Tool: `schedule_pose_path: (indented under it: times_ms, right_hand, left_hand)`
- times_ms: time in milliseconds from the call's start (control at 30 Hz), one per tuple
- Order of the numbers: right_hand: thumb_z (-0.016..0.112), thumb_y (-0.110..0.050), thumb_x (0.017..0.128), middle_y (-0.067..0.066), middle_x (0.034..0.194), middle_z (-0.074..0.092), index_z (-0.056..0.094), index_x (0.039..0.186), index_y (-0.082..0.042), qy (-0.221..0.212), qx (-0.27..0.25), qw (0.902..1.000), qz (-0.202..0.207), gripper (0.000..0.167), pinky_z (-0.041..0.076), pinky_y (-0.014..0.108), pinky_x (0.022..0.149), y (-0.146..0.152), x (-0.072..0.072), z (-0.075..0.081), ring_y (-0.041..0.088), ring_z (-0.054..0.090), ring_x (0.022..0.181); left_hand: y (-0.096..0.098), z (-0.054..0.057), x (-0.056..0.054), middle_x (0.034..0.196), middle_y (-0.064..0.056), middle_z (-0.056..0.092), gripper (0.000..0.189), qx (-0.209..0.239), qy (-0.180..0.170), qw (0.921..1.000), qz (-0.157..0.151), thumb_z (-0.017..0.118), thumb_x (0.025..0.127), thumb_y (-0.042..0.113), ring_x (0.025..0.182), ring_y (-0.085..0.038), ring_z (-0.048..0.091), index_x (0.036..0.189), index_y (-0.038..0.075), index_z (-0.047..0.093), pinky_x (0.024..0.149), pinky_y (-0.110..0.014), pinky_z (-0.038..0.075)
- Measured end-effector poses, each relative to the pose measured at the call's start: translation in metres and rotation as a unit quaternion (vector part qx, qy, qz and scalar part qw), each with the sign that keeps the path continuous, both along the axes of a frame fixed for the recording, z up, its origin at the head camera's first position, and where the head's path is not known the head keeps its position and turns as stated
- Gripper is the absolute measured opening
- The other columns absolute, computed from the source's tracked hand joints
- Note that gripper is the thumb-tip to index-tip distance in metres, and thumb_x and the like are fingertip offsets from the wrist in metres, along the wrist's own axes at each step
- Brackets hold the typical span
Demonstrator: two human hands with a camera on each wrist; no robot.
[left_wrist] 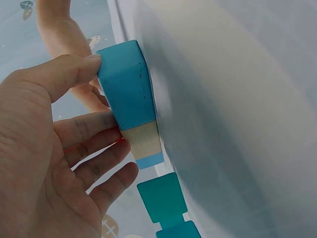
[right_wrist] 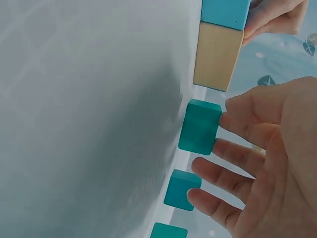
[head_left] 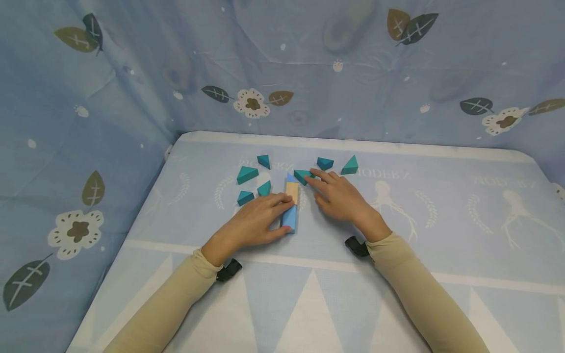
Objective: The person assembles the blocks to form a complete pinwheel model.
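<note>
A light blue block (head_left: 289, 219), a wooden-coloured block (head_left: 295, 192) and a small blue triangular block (head_left: 290, 178) lie end to end in a column. My left hand (head_left: 253, 220) holds the light blue block, its thumb at the near end and its fingers by the joint with the wooden-coloured block (left_wrist: 142, 140). Beside the column's far end, my right hand (head_left: 337, 196) touches a green triangular block (head_left: 302, 175) with its fingertips. In the right wrist view, those fingers (right_wrist: 240, 154) are fairly straight against the green block (right_wrist: 199, 128).
Left of the column lie several teal and green triangular blocks, among them a green one (head_left: 246, 174) and a dark teal one (head_left: 264, 161). Farther right are a teal block (head_left: 325, 163) and a green one (head_left: 350, 165). A patterned cloth (head_left: 309, 73) hangs behind the table (head_left: 441, 264).
</note>
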State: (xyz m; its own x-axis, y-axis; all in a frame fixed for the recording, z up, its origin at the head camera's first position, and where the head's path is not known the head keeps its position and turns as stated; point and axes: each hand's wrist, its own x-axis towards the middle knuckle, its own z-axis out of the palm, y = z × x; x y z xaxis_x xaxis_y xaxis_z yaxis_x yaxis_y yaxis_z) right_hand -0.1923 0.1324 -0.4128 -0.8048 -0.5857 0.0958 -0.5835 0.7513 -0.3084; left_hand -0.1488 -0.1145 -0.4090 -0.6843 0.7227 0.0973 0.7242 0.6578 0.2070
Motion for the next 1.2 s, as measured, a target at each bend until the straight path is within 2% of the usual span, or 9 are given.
schedule_pose_path:
  times_ms: [167, 333, 1200]
  right_hand:
    - [0.057, -0.016, 0.098, 0.015, 0.152, 0.042, 0.049, 0.145, -0.01, 0.013, -0.003, 0.9999, 0.007, 0.048, 0.045, 0.054, 0.1, -0.0017, -0.0015, -0.0004, 0.037, 0.047, 0.131]
    - [0.058, -0.017, 0.098, 0.016, 0.152, 0.041, 0.049, 0.145, -0.01, 0.018, -0.005, 0.9997, 0.014, 0.049, 0.042, 0.056, 0.103, -0.0024, -0.0028, -0.0021, 0.038, 0.044, 0.134]
    - [0.058, -0.017, 0.098, 0.014, 0.155, 0.038, 0.045, 0.148, -0.011, -0.007, -0.008, 0.9997, 0.02, 0.052, 0.039, 0.057, 0.106, -0.0078, 0.0005, -0.0015, 0.037, 0.04, 0.138]
  left_hand:
    - [0.0, -0.0007, -0.0006, 0.14, -0.008, 0.056, 0.061, 0.001, 0.001, 1.0, -0.001, 0.068, 0.091, 0.041, 0.13, -0.024, 0.052, 0.137, 0.004, 0.057, 0.108, -0.041, 0.043]
    - [0.0001, -0.0002, -0.0007, 0.14, -0.008, 0.055, 0.061, -0.002, -0.001, 1.0, 0.0, 0.067, 0.091, 0.041, 0.13, -0.024, 0.052, 0.137, 0.004, 0.056, 0.108, -0.041, 0.043]
    - [0.0001, -0.0001, 0.0001, 0.14, -0.008, 0.055, 0.061, -0.003, 0.008, 1.0, 0.0, 0.067, 0.091, 0.042, 0.131, -0.024, 0.052, 0.137, 0.004, 0.057, 0.108, -0.04, 0.043]
